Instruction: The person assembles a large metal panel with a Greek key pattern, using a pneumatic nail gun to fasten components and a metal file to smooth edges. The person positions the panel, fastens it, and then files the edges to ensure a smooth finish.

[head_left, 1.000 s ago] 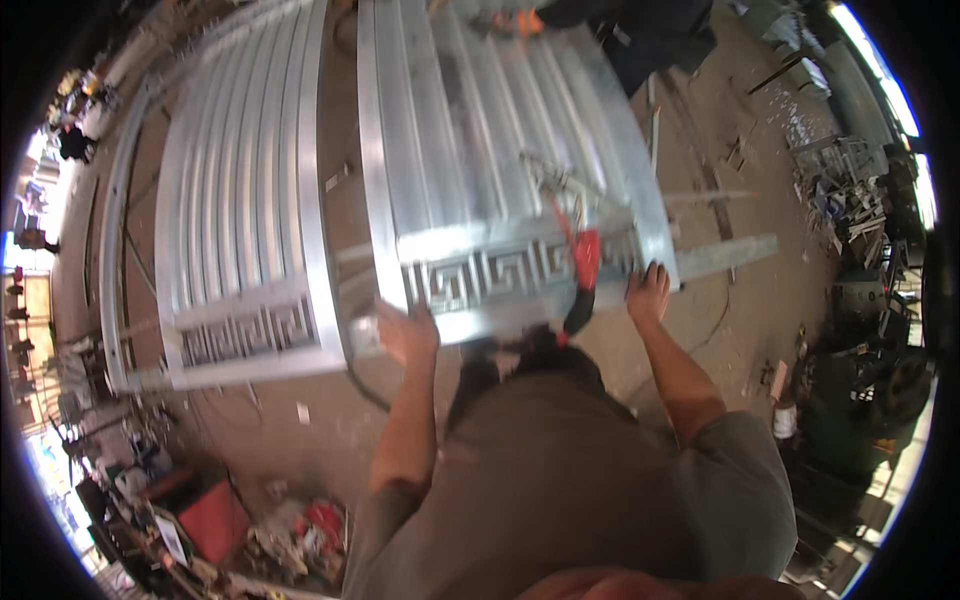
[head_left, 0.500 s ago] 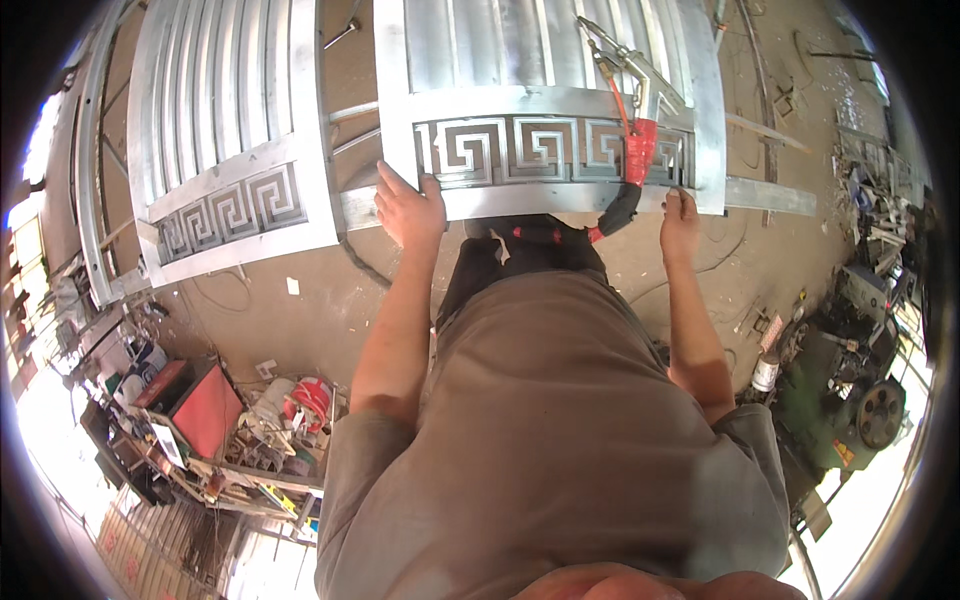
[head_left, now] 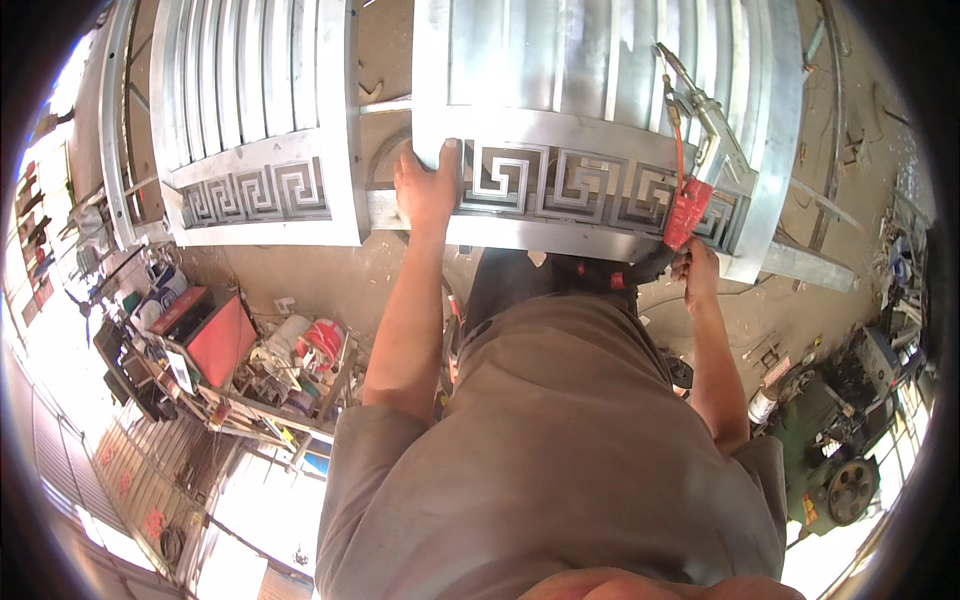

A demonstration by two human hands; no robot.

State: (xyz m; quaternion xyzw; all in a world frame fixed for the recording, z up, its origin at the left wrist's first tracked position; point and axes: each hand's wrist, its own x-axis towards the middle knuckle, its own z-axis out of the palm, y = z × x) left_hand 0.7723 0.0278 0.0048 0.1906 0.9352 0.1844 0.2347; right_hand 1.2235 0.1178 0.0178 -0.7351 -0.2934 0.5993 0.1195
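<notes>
A silver metal gate panel [head_left: 600, 100] with vertical slats and a key-pattern band lies flat in front of me. My left hand [head_left: 428, 185] rests palm down on its near left corner, fingers spread. My right hand [head_left: 697, 268] grips a black cable just below the red handle [head_left: 686, 213] of a welding torch, whose metal head [head_left: 715, 125] lies on the panel's right side.
A second matching gate panel [head_left: 260, 130] lies to the left across a narrow gap. A cluttered cart with a red box [head_left: 215, 335] and tools stands at lower left. A green machine [head_left: 840, 450] and scrap sit at right on the dirt floor.
The view has swung so the panels sit higher and closer. My left hand slid onto the panel's corner. My right hand moved from the panel edge to the cable under the red handle.
</notes>
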